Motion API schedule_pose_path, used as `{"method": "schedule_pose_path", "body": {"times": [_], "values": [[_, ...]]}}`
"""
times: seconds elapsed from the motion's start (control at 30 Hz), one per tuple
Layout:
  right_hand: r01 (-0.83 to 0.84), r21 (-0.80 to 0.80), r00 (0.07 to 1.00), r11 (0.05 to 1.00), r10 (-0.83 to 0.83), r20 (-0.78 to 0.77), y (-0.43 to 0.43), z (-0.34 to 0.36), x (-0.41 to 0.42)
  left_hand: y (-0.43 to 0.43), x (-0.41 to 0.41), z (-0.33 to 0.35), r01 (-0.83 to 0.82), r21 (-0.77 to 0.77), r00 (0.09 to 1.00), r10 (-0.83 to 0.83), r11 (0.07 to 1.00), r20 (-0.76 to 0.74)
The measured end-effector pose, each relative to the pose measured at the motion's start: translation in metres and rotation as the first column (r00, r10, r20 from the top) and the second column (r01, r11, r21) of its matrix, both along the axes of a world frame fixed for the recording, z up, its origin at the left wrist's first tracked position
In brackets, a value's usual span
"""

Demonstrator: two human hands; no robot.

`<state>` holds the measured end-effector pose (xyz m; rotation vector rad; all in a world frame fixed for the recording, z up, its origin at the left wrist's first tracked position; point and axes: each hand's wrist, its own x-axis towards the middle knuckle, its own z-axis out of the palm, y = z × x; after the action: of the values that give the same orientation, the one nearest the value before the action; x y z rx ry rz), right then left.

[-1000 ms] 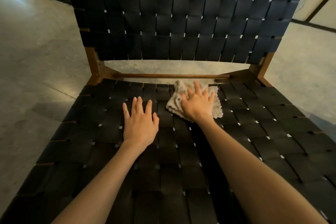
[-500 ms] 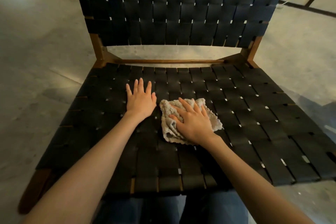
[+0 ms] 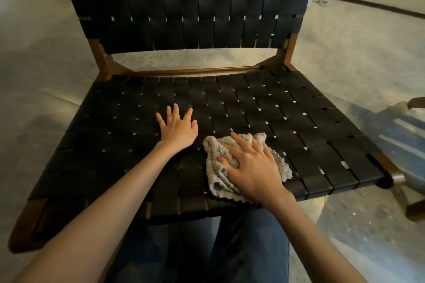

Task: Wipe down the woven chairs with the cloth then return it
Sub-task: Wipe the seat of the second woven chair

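Note:
A woven chair (image 3: 287, 117) with black straps and a brown wooden frame fills the view, its seat in front of me and its backrest rising behind. A crumpled beige cloth (image 3: 217, 151) lies on the seat near the front edge, right of centre. My right hand (image 3: 250, 167) presses flat on the cloth with fingers spread. Just left of the cloth, my left hand (image 3: 178, 127) rests flat on the bare straps, fingers straight and apart.
Grey concrete floor (image 3: 34, 80) surrounds the chair. Part of a second chair's wooden frame (image 3: 416, 190) shows at the right edge. My legs in blue jeans (image 3: 248, 248) are below the seat's front edge. A wall with dark trim (image 3: 391, 7) runs at the far right.
My right hand has dragged the cloth from the back of the seat toward the front edge. My left hand stayed flat on the seat. The view has pulled back from the chair.

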<state>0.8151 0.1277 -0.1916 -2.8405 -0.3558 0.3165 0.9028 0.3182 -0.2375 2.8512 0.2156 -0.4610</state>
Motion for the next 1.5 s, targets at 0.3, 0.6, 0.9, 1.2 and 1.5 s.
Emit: {"method": "schedule_pose_path", "body": {"times": [0.3, 0.6, 0.9, 1.2, 1.5], "values": [[0.003, -0.008, 1.000, 1.000, -0.003, -0.013, 0.009, -0.021, 0.039, -0.009, 0.010, -0.007, 0.074, 0.018, 0.996, -0.075, 0.997, 0.043], [0.043, -0.081, 0.999, 0.996, -0.041, 0.031, 0.034, -0.062, 0.134, -0.004, 0.034, -0.012, 0.140, 0.042, 0.984, -0.144, 0.989, 0.106], [0.095, -0.020, 0.989, 0.995, -0.092, 0.113, 0.060, -0.087, 0.239, -0.005, 0.044, -0.028, 0.108, 0.046, 0.950, -0.117, 0.993, 0.291], [0.151, -0.103, 0.978, 0.983, -0.133, 0.163, 0.043, -0.088, 0.279, -0.002, 0.047, -0.034, 0.101, 0.057, 0.955, -0.113, 0.993, 0.273], [0.254, -0.122, 0.964, 0.960, -0.240, 0.114, 0.020, -0.072, 0.250, -0.006, 0.041, -0.034, 0.085, 0.001, 0.942, -0.081, 0.996, 0.326]]}}
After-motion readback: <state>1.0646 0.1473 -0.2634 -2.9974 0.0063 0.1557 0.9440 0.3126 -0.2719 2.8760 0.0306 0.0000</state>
